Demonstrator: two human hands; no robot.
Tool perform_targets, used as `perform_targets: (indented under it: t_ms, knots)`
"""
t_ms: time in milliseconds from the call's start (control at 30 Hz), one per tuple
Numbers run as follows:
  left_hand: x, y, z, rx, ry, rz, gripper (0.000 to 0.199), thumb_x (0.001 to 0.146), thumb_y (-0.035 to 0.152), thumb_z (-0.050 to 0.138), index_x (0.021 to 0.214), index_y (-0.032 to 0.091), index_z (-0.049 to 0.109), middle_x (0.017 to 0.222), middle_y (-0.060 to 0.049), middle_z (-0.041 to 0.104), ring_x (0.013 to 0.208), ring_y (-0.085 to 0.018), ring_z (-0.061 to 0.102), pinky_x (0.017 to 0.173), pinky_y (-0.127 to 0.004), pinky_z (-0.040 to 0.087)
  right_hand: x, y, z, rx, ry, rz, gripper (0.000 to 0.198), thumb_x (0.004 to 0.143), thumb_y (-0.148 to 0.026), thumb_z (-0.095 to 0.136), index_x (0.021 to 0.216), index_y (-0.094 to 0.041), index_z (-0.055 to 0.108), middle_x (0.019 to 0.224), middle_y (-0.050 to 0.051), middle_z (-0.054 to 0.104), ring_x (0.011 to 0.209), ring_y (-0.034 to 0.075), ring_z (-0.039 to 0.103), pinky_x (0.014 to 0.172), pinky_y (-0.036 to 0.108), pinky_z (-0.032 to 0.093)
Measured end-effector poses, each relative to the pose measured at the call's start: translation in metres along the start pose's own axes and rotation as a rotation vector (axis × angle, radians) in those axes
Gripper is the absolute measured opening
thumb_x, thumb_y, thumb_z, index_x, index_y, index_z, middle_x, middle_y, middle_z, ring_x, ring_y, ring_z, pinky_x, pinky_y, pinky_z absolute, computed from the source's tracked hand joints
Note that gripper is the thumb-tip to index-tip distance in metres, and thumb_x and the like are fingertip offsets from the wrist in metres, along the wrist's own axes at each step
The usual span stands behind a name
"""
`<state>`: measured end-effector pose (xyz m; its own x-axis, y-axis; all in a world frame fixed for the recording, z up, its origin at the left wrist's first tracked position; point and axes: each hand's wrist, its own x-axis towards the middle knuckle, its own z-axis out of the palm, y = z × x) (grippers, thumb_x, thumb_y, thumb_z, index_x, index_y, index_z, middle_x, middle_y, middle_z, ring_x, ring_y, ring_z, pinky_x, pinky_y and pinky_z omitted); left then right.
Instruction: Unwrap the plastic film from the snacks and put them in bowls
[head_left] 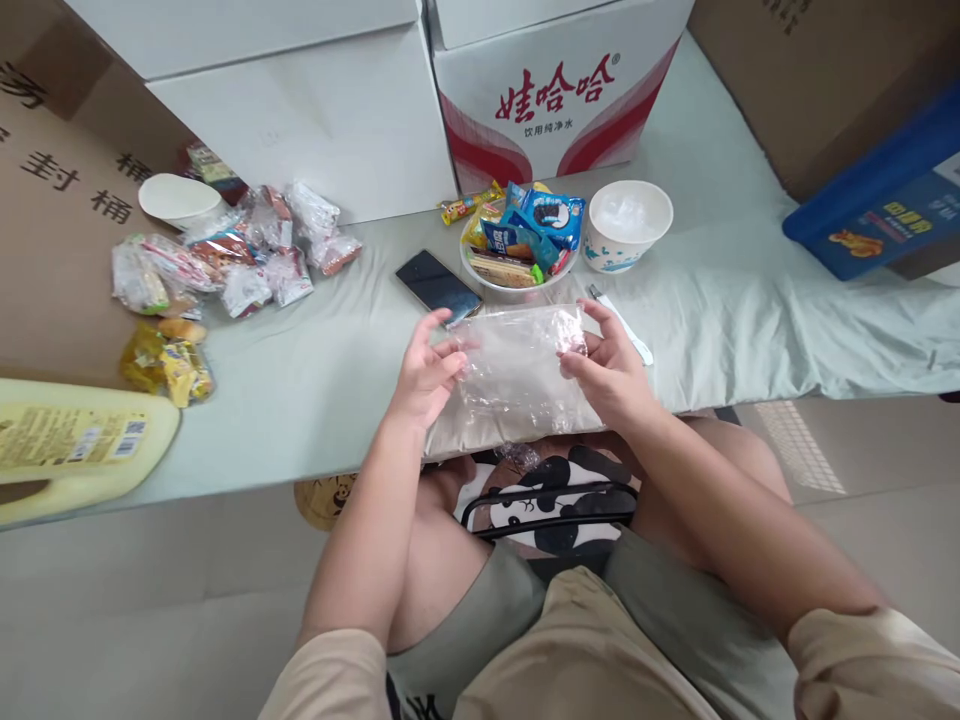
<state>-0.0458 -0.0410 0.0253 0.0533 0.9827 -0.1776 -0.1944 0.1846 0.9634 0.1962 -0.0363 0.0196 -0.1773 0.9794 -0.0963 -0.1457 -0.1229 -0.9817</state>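
Note:
A clear plastic bag [517, 365] is stretched flat between my two hands over the table's front edge; nothing shows inside it. My left hand [431, 370] pinches its left side, and my right hand [611, 365] grips its right side. Just beyond the bag stands a white bowl [517, 284] heaped with wrapped snacks [551, 220]. To the bowl's right is a paper cup [628, 225] with clear plastic in it. A dark phone [437, 282] lies beyond my left hand. A white-handled tool [634, 338], perhaps a craft knife, lies partly behind my right hand.
Several filled clear bags [247, 250] lie at the left, near yellow snack packs [176, 368] and a pale yellow jug [82, 440]. White cartons [555, 110] line the back. A blue container [885, 200] stands at the right. A panda-print bin [555, 500] sits between my legs.

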Motion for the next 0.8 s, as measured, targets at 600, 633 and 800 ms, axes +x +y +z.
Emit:
perform_targets:
  t_ms: [600, 633, 800]
  knots:
    - [-0.002, 0.0, 0.004, -0.007, -0.076, -0.046, 0.029, 0.071, 0.041, 0.077, 0.085, 0.022, 0.06, 0.053, 0.006, 0.056, 0.039, -0.01, 0.048, 0.04, -0.023, 0.038, -0.002, -0.003, -0.006, -0.147, -0.202, 0.03, 0.041, 0.085, -0.057, 0.069, 0.109, -0.025, 0.061, 0.058, -0.007, 0.053, 0.051, 0.011, 0.047, 0.051, 0.026, 0.039]
    - [-0.003, 0.002, 0.003, -0.051, -0.085, -0.042, 0.027, 0.071, 0.043, 0.074, 0.08, 0.021, 0.061, 0.054, 0.004, 0.057, 0.042, -0.011, 0.05, 0.042, -0.024, 0.04, -0.003, -0.004, -0.007, -0.087, -0.199, 0.018, 0.037, 0.083, -0.055, 0.07, 0.103, -0.025, 0.063, 0.063, -0.005, 0.056, 0.054, 0.012, 0.049, 0.053, 0.026, 0.041]
    - [-0.001, 0.001, -0.002, 0.095, -0.14, 0.031, 0.036, 0.076, 0.051, 0.065, 0.064, 0.017, 0.062, 0.065, -0.003, 0.059, 0.057, -0.012, 0.053, 0.053, -0.027, 0.041, -0.003, -0.006, -0.007, 0.001, -0.295, 0.047, 0.044, 0.086, -0.063, 0.053, 0.079, -0.021, 0.064, 0.085, 0.006, 0.063, 0.074, 0.018, 0.059, 0.066, 0.033, 0.05]
